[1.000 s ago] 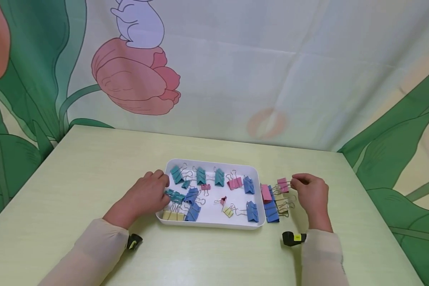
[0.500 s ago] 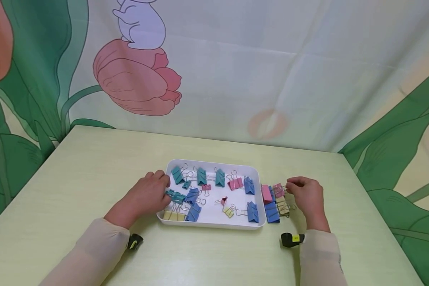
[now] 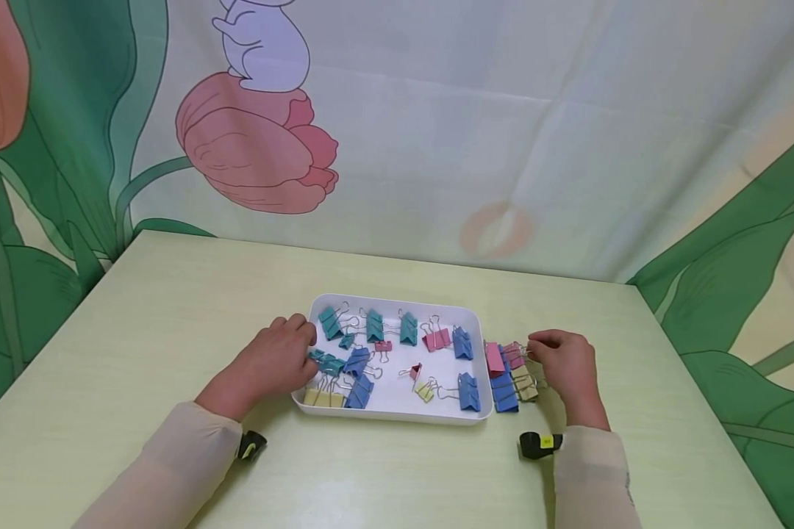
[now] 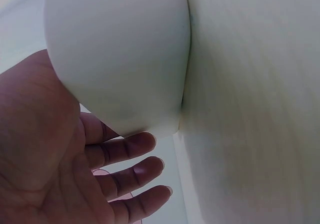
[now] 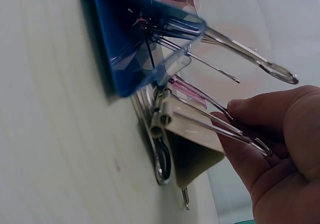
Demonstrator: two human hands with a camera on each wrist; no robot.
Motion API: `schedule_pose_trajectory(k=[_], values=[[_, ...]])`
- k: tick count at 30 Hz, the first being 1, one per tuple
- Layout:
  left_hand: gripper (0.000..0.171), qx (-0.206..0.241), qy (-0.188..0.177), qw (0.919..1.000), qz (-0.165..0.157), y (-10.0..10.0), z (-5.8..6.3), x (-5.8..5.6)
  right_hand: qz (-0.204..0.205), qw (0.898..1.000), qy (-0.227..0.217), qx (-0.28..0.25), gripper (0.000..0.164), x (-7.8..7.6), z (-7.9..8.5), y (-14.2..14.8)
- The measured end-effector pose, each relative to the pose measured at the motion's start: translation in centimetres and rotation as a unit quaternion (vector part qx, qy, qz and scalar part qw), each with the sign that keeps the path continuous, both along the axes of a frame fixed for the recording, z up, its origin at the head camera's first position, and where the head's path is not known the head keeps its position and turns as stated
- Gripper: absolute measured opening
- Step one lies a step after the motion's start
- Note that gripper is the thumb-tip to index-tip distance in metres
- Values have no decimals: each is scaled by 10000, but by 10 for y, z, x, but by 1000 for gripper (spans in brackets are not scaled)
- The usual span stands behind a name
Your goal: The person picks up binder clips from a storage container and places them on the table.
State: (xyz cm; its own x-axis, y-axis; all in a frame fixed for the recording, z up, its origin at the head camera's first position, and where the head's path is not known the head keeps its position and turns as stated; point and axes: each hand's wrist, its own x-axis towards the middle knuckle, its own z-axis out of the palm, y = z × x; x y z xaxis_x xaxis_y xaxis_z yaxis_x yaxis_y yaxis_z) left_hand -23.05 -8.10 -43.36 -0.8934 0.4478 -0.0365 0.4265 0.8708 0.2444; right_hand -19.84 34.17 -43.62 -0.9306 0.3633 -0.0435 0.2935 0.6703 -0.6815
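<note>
Beige sleeve [image 3: 165,470] at the left, and the left hand [image 3: 261,360] reaches in low over the table [image 3: 397,470]. It's got hold of the white tray [image 3: 397,419] by its left edge, palm against the end wall, thumb and index hooked over the rim, the other fingers loosely bent past the far-left corner.

In the tray: teal clips [image 3: 374,327] along the far edge, a wide yellow clip [image 3: 324,398] in the near-left corner with blue clips [image 3: 359,391] next to it, and another blue clip [image 3: 468,391] close to the near-right corner.

Just outside the tray's right edge there's a little bunch: a blue clip with a pink one above it, then a tan clip [image 3: 524,384]. The right hand [image 3: 564,364] comes in from the right, thumb and finger pinching the wire handle of a pink binder clip [image 3: 513,355], which sits right behind the tan one.

Compared with a second ago, that pink clip and the right hand have shifted left, closer to the tray. Left hand's basically unmoved.
</note>
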Motion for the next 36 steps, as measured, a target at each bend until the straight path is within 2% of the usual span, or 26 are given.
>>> schedule_pose_trajectory(k=[8, 19, 26, 31, 36], values=[[31, -9, -6, 10000, -18, 0, 0, 0, 23, 9993, 112, 346, 29, 2, 4, 0], [29, 24, 119, 9999, -48, 1, 1, 0, 143, 9932, 562, 1010, 28, 7, 10, 2], [28, 30, 137, 9999, -85, 0, 1, 1, -235, 9894, 847, 1156, 30, 12, 22, 2], [27, 42, 153, 9998, -110, 0, 2, 2, -278, 9838, 1349, 1146, 29, 15, 36, -6], [28, 21, 167, 9998, -115, 0, 1, 1, 18, 9718, 2027, 1206, 26, 19, 53, -22]])
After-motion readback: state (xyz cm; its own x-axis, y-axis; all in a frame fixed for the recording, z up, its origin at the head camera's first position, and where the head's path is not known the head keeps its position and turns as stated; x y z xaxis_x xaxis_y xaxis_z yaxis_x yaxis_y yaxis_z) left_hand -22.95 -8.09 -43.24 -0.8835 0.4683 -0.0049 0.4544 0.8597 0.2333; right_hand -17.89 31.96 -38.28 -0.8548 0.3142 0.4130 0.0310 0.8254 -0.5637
